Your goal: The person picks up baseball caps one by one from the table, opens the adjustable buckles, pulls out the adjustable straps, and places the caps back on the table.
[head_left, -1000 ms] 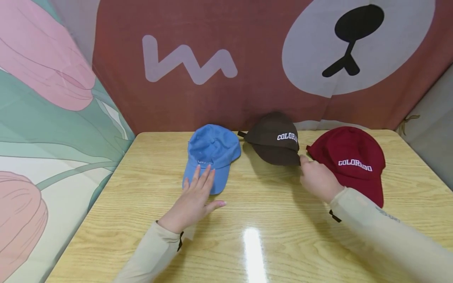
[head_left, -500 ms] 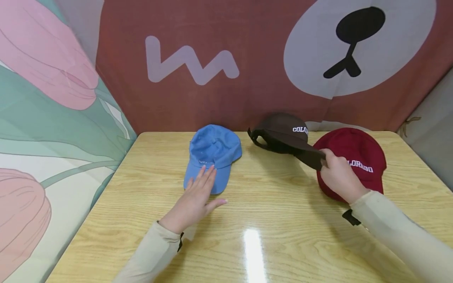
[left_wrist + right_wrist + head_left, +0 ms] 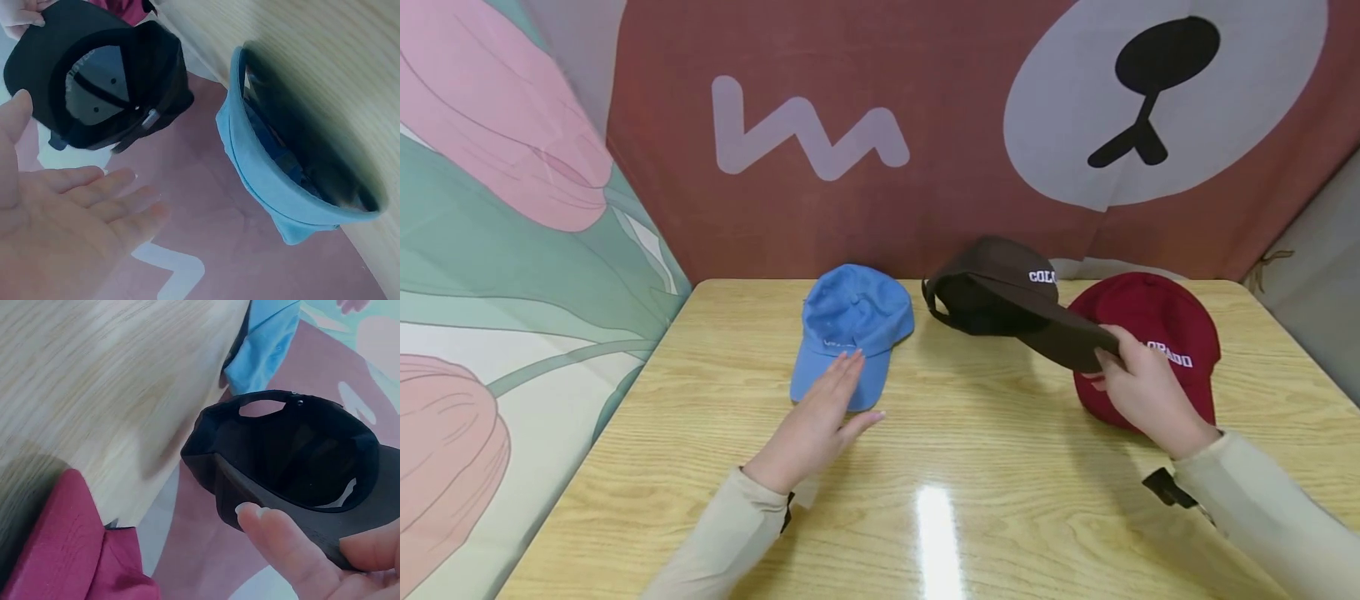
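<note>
Seen at far left: a pale fabric hanging [image 3: 561,258] printed with pink tulips and green leaves, next to a light wood-grain table [image 3: 992,442]. Angles a cream long sleeve [image 3: 718,533] in from the lower left and holds out a bare left hand [image 3: 812,433] above the table, fingers straight and close together, thumb spread aside, gripping nothing. On the table, partly behind those fingertips in the head view: a sky-blue cloth baseball cap [image 3: 853,321] with dented crown, bill toward the camera, lettering too small to read; well clear of the palm in the left wrist view. Across the back: a reddish-brown fabric backdrop [image 3: 955,183] printed with a pale zigzag and part of a bear's muzzle. Near center, held tilted above the table: a dark brown cloth baseball cap [image 3: 1000,262] with white "COLO" in sight, hollow inside and rear strap exposed. Pinches its bill between thumb and fingers with a bare right hand [image 3: 1146,396], cream right sleeve [image 3: 1270,508] reaching in from the lower right, small black device [image 3: 1167,487] at the wrist. Behind that hand, on the table: a deep red cloth baseball cap [image 3: 1157,312], its white lettering partly covered. At far right: a gray cloth panel [image 3: 1318,250].
</note>
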Motion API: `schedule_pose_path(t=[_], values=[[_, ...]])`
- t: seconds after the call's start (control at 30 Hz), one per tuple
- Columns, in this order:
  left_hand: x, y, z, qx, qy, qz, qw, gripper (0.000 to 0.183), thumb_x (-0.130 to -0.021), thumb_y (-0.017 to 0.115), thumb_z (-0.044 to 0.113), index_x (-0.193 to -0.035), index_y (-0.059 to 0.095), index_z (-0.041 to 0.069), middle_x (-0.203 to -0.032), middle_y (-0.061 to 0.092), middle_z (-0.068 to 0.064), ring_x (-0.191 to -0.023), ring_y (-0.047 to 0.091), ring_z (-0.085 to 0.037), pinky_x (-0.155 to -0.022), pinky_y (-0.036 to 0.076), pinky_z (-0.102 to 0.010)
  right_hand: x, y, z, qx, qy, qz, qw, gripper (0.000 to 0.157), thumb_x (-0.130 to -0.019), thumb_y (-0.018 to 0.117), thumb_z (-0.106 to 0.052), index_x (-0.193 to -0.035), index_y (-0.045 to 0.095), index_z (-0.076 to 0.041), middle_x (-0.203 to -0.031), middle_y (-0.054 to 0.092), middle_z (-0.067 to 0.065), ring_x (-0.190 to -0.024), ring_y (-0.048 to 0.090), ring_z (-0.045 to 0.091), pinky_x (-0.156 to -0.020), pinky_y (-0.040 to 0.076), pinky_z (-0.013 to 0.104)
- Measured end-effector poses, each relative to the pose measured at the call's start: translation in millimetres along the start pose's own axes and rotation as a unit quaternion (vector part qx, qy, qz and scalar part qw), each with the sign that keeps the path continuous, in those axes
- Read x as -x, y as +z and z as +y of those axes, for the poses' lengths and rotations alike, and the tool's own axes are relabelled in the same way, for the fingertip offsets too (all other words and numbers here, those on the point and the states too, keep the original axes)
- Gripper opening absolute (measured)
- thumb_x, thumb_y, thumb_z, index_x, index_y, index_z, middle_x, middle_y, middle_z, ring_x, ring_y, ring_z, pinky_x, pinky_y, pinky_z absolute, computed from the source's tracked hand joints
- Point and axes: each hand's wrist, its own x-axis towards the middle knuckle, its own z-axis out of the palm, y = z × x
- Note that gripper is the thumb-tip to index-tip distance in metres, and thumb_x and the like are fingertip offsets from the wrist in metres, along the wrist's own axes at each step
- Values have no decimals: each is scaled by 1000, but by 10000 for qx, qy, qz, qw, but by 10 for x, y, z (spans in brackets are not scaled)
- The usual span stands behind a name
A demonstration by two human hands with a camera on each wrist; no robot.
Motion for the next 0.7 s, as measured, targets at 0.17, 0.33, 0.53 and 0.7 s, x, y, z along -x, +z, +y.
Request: schedule_pose_path(t=[0.17, 0.33, 0.53, 0.7], values=[[-28, 15, 9, 195, -199, 53, 9996, 72, -98, 59, 35, -147, 30, -9, -153, 30, -22, -143, 22, -35, -114, 22, -48, 69, -22, -32, -235, -121, 135, 9996, 29, -100, 40, 1, -125, 46, 13, -110, 57, 37, -75, 69, 29, -63, 51, 14], [-44, 30, 33, 673, -388, 227, 9967, 65, -99, 57, 30, -146, 33, -9, -151, 33, -23, -142, 27, -35, -113, 25, -48, 119, -34, -62, -466, -241, 162, 9985, 28, -100, 41, 2, -125, 46, 13, -111, 57, 38, -71, 68, 12, -62, 52, 14], [-86, 47, 90, 1656, -784, 395, 9823, 58, -102, 53, 29, -144, 37, -7, -148, 38, -23, -138, 33, -36, -110, 30, -49, 158, -24, -75, -781, -462, 147, 9958, 30, -99, 42, 6, -127, 46, 15, -115, 55, 38, -74, 63, -4, -62, 53, 16], [-137, 64, 110, 2094, -961, 452, 9720, 57, -102, 51, 30, -144, 39, -7, -147, 40, -21, -138, 34, -34, -110, 30, -48, 196, -5, -85, -873, -601, 223, 9941, 29, -97, 43, 9, -126, 47, 15, -114, 56, 39, -73, 63, -5, -62, 53, 16]])
